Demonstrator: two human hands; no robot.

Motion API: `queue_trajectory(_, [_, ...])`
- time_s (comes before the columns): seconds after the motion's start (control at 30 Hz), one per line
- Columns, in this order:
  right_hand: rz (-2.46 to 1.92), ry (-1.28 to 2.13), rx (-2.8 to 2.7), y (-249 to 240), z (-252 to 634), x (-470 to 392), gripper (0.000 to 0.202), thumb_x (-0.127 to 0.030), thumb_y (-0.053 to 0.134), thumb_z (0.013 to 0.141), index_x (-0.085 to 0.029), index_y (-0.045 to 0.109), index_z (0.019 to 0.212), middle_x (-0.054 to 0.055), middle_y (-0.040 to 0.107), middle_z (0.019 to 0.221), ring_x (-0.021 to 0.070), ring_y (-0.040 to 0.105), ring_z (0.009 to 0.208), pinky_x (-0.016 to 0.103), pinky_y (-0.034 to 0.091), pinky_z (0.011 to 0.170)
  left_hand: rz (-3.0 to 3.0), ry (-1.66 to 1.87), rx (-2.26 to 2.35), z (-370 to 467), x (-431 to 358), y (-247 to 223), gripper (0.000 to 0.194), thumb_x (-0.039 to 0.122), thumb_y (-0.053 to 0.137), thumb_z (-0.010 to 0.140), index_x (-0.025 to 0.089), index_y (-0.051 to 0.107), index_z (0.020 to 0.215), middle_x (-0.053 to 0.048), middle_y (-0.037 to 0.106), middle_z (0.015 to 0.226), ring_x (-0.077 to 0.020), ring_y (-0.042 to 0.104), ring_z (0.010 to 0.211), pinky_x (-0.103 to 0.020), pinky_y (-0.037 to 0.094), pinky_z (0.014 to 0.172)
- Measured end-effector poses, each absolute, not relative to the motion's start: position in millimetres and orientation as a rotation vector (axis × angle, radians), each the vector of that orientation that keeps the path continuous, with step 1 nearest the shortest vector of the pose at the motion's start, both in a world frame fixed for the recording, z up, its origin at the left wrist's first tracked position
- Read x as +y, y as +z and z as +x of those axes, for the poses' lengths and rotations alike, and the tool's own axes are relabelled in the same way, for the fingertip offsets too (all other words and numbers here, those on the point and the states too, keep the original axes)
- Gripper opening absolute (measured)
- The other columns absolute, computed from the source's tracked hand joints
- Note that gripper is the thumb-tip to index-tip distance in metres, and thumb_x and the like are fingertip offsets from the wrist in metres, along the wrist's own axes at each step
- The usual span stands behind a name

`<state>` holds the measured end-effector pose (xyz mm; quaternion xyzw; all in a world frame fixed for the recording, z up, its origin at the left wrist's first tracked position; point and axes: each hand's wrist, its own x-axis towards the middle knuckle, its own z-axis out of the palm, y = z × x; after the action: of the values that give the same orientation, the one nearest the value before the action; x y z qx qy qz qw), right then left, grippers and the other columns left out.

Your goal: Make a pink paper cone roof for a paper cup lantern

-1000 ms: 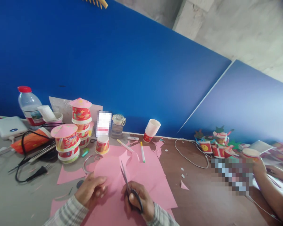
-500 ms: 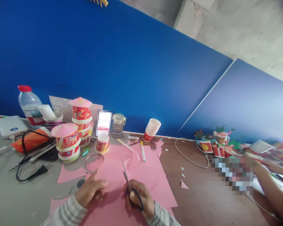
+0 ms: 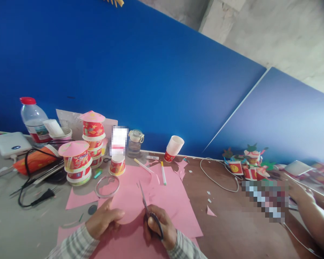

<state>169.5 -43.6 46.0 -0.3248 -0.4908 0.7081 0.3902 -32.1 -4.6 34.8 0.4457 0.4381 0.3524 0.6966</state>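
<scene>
My left hand (image 3: 106, 218) pinches the edge of a piece of pink paper (image 3: 129, 205), thumb on top. In my right hand (image 3: 161, 223) is a pair of dark-handled scissors (image 3: 154, 217), its blades pointing up and away and slightly apart. The blades lie right beside the curved edge of the held paper. Under both hands spreads a larger pink sheet (image 3: 175, 205). A clear ring (image 3: 107, 187) rests just beyond my left hand, near a pink offcut (image 3: 81, 198).
Paper-cup towers with pink roofs (image 3: 75, 149) stand at left, near a plug and cable (image 3: 43, 198). A red paper cup (image 3: 117, 165), a water bottle (image 3: 135, 144), a marker (image 3: 163, 173) and stacked cups (image 3: 174, 148) line the back. Another person's arm (image 3: 310, 208) is at right.
The scissor blades have opened slightly beside the paper. Both my hands stay nearly in place. At right, the other person's arms have shifted a little.
</scene>
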Motion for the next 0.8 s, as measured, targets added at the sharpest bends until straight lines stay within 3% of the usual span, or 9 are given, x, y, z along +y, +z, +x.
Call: queue_trajectory(0.8, [-0.906, 1.796, -1.248, 51.0, 167.5, -44.5, 0.041, -0.049, 0.067, 0.064, -0.014, 0.062, 0.084, -0.005, 0.054, 0.041, 0.0073, 0.044, 0.032, 0.014, 0.03, 0.034, 0.923, 0.841, 0.955, -35.0, -4.3, 35.9, 0.022, 0.033, 0.066, 0.032, 0.022, 0.054, 0.049, 0.009, 0.052, 0.027, -0.0086, 0.04, 0.024, -0.019, 0.03, 0.025])
